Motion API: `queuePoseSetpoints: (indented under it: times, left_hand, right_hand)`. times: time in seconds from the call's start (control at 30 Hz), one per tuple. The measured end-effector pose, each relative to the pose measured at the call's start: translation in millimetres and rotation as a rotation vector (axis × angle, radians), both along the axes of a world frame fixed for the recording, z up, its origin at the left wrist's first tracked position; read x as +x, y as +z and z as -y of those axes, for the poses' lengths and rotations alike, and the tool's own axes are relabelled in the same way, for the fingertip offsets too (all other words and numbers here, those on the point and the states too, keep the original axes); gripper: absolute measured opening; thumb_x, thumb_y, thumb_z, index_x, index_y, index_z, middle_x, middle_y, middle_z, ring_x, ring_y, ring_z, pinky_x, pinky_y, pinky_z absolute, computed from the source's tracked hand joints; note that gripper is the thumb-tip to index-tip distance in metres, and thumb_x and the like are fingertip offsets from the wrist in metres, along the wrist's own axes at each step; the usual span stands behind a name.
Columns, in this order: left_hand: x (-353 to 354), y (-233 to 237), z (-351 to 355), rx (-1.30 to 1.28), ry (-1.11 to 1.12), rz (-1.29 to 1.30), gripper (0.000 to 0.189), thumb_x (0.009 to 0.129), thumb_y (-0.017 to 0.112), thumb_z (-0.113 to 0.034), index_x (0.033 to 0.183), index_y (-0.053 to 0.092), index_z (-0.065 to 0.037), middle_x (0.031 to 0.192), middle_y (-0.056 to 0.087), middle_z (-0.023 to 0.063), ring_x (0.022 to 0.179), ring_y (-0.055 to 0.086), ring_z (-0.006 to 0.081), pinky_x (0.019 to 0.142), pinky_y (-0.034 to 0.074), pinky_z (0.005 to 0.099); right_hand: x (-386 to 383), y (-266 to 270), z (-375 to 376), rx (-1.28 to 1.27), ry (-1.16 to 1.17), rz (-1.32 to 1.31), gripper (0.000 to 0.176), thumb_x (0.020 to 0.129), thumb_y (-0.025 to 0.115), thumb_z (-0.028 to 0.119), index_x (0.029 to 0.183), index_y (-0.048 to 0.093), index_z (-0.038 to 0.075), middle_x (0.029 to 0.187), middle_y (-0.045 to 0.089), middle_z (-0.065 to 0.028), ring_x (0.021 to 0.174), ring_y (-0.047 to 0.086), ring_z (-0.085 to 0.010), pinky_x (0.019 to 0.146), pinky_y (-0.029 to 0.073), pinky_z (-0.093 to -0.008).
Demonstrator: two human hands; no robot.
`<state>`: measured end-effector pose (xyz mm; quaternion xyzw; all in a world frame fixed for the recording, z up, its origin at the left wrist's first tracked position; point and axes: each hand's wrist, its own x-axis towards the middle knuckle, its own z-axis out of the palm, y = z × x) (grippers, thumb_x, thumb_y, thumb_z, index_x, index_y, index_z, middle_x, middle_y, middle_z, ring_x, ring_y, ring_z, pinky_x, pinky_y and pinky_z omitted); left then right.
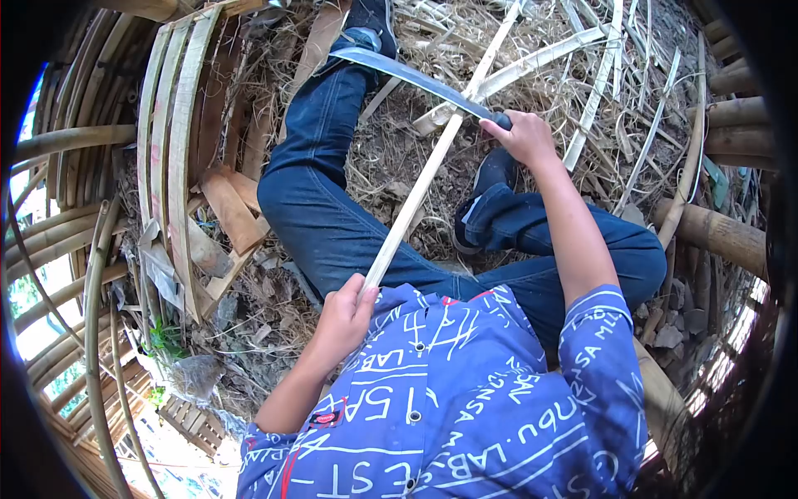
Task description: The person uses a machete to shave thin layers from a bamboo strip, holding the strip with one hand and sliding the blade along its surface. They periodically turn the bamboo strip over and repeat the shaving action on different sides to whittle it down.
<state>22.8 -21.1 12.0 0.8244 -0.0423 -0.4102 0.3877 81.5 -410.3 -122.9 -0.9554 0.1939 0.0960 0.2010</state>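
Observation:
My left hand [345, 314] is wrapped round the lower end of a long pale bamboo strip [416, 195], close to my shirt. The strip runs up and away between my legs. Higher up, my right hand [525, 137] grips the dark handle of a long curved blade [407, 75]. That blade lies across the strip near the handle end, its tip pointing left over my lower leg. Beneath the crossing, a thicker split bamboo piece [540, 60] rests on the ground. Whether the edge touches the strip is hard to tell.
Shavings and split strips [600, 100] litter the ground at the upper right. A slatted wooden piece [170, 158] stands at the left, beside wood offcuts [229, 208]. A thick bamboo pole [721, 237] juts in from the right. My bent legs [312, 200] frame the work area.

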Motion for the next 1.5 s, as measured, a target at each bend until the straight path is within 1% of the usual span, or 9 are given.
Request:
queuePoseSetpoints:
  times: [0.33, 0.4, 0.47, 0.6, 0.87, 1.03, 1.23, 1.3, 1.5]
  left_hand:
    - [10, -2, 5, 0.037, -0.044, -0.015, 0.024, 0.099, 0.052, -0.017, 0.082, 0.05, 0.0, 0.057, 0.049, 0.0022, 0.054, 0.043, 0.0051, 0.047, 0.035, 0.0274]
    - [-1, -3, -3, 0.028, -0.048, 0.015, 0.022, 0.097, 0.054, -0.017, 0.086, 0.05, 0.002, 0.055, 0.05, 0.0158, 0.046, 0.047, 0.0171, 0.047, 0.038, 0.036]
    - [-7, 3, -3, 0.01, -0.034, 0.015, 0.022, 0.097, 0.054, -0.016, 0.087, 0.05, 0.002, 0.055, 0.05, 0.0164, 0.047, 0.047, 0.0172, 0.047, 0.037, 0.0361]
    - [-3, 2, 0, 0.011, -0.039, 0.027, 0.019, 0.097, 0.054, -0.015, 0.088, 0.051, 0.002, 0.057, 0.051, 0.0192, 0.047, 0.049, 0.0226, 0.048, 0.038, 0.0371]
    - [-5, 1, -4, 0.033, -0.087, 0.019, 0.019, 0.096, 0.055, -0.015, 0.089, 0.052, 0.002, 0.06, 0.053, 0.0203, 0.051, 0.056, 0.03, 0.05, 0.041, 0.0386]
    - [-15, 23, -15, 0.035, -0.083, 0.021, 0.018, 0.096, 0.055, -0.015, 0.091, 0.052, 0.001, 0.063, 0.056, 0.0215, 0.057, 0.061, 0.0356, 0.052, 0.044, 0.0385]
    - [-3, 8, -6, 0.046, -0.093, 0.025, 0.018, 0.096, 0.054, -0.015, 0.09, 0.05, 0.001, 0.063, 0.056, 0.0219, 0.057, 0.061, 0.0352, 0.052, 0.043, 0.0395]
    - [4, 2, -6, 0.025, -0.059, 0.03, 0.018, 0.097, 0.054, -0.016, 0.091, 0.054, 0.001, 0.06, 0.052, 0.0067, 0.057, 0.046, 0.0085, 0.052, 0.04, 0.0308]
    - [21, -13, 2, 0.017, -0.066, 0.031, 0.015, 0.097, 0.052, -0.014, 0.091, 0.052, 0.001, 0.063, 0.05, 0.0074, 0.061, 0.045, 0.0094, 0.054, 0.039, 0.0307]
  right_hand:
    - [-23, 13, -31, -0.042, 0.173, 0.054, 0.071, 0.081, 0.05, 0.077, 0.079, 0.067, 0.008, 0.07, 0.068, -0.0162, 0.068, 0.069, -0.0336, 0.063, 0.054, -0.0454]
    - [-25, 10, -24, -0.074, 0.138, 0.047, 0.07, 0.081, 0.05, 0.076, 0.078, 0.067, 0.009, 0.069, 0.067, -0.016, 0.069, 0.069, -0.0331, 0.064, 0.054, -0.0456]
    - [-10, 4, 5, -0.02, -0.047, -0.027, 0.07, 0.081, 0.051, 0.075, 0.077, 0.069, 0.008, 0.07, 0.068, -0.0166, 0.071, 0.069, -0.0332, 0.065, 0.054, -0.0466]
    - [3, 5, 16, -0.087, -0.056, 0.088, 0.07, 0.081, 0.053, 0.074, 0.079, 0.07, 0.007, 0.069, 0.067, -0.0171, 0.07, 0.069, -0.0341, 0.065, 0.054, -0.0466]
    - [-24, 24, -25, -0.066, 0.183, -0.014, 0.066, 0.078, 0.054, 0.076, 0.077, 0.066, 0.011, 0.074, 0.069, -0.0161, 0.073, 0.069, -0.0329, 0.066, 0.054, -0.0459]
    - [0, 0, 52, 0.085, -0.279, -0.097, 0.073, 0.082, 0.047, 0.076, 0.085, 0.073, 0.008, 0.084, 0.07, -0.0196, 0.082, 0.069, -0.033, 0.072, 0.053, -0.0447]
    - [-13, 1, 44, -0.003, -0.24, -0.066, 0.072, 0.082, 0.05, 0.074, 0.078, 0.071, 0.006, 0.078, 0.069, -0.0206, 0.082, 0.069, -0.037, 0.074, 0.053, -0.0475]
    - [-25, 8, 17, 0.082, -0.177, -0.046, 0.069, 0.082, 0.052, 0.073, 0.079, 0.071, 0.006, 0.076, 0.069, -0.0197, 0.079, 0.068, -0.0374, 0.073, 0.053, -0.0476]
    - [-44, 36, -85, 0.436, -0.066, -0.048, 0.064, 0.081, 0.059, 0.068, 0.07, 0.07, 0.006, 0.065, 0.065, -0.0177, 0.068, 0.067, -0.0343, 0.065, 0.052, -0.0444]
